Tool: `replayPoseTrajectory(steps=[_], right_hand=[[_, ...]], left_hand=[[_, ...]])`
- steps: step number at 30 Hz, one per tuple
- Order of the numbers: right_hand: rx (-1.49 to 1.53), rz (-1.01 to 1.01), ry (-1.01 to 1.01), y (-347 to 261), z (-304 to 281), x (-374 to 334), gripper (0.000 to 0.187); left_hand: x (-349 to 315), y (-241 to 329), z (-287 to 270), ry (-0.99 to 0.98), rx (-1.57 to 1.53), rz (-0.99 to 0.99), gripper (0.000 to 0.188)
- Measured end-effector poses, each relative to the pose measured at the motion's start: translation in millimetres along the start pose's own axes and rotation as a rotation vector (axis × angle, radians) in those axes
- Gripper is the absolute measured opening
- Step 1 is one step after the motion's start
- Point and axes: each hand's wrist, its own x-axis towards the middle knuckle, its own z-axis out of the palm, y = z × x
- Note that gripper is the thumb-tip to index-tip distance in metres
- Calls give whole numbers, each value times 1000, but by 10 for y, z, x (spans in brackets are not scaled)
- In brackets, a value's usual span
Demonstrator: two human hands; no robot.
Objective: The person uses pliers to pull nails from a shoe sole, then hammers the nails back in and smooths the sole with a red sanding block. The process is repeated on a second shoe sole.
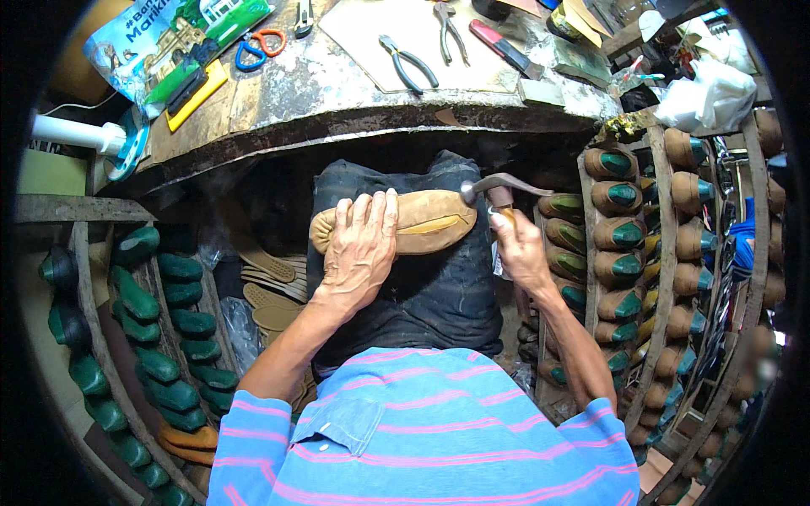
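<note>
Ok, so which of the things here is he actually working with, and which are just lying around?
In use:
left hand pressing down the tan shoe
right hand gripping the hammer
dark padded cloth under the shoe

Lying about:
pliers on the workbench
scissors
red-handled knife
green shoe lasts on racks
loose soles

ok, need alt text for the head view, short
A person's left hand presses a tan shoe sole-up on a dark padded lap rest, while the right hand holds a hammer at its toe end. Racks of green shoe lasts flank both sides, with pliers on the workbench above.
</note>
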Motion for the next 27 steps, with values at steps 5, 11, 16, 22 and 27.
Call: replayPoseTrajectory(steps=[5,11,16,22,27], right_hand=[[295,-223,208,302,-36,-128,32],[18,28,86,1274,-9,-149,45],[-157,502,94,2236,-92,-50,25],[-648,361,51,2732,-99,200,47],[-821,-23,66,3054,-102,414,74]], left_hand=[[-3,42,-77,2,-3,-36,66],[170,-360,-310,-86,-284,99,83],[6,-635,-512,-72,-218,356,58],[47,-582,-227,-13,-684,-51,30],[313,-332,157,133,-820,-522,64]])
